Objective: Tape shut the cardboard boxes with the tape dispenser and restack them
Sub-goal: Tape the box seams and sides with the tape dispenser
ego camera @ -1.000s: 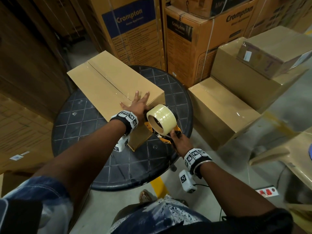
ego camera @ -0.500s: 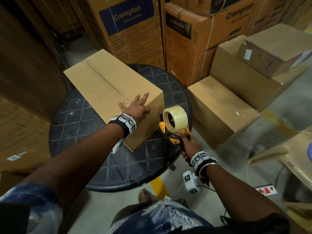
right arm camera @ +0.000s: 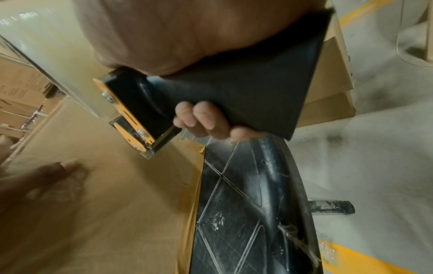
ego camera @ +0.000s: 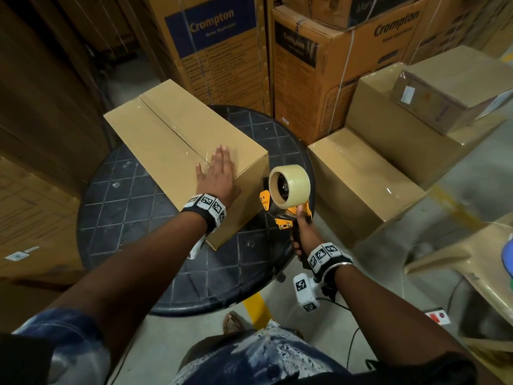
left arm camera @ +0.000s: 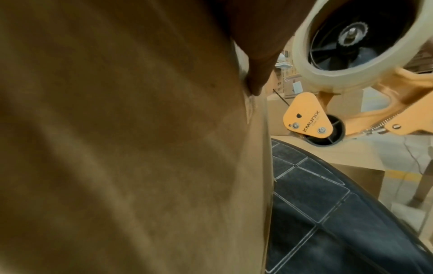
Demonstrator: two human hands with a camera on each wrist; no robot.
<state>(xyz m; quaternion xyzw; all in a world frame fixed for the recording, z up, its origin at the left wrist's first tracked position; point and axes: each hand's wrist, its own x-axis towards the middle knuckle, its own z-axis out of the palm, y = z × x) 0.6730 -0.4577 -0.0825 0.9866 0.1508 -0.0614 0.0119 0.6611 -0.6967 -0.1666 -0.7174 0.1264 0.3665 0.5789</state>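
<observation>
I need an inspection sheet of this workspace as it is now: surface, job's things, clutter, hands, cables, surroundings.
Surface: round black table, grid pattern.
Job's things: cardboard box on the table, clear tape along its top seam; tape dispenser off the box.
Clutter: nothing seen.
Hands: left hand flat on the box; right hand grips the dispenser's handle.
Cables: black cable on the floor; power strip.
Surroundings: stacked plain boxes, Crompton cartons.

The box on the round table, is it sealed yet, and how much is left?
The box looks sealed: shiny tape covers its top seam. The left hand lies flat on it; the right hand grips the tape dispenser, clear of the cardboard. Left: moving it onto the stacked boxes beside the table.
</observation>
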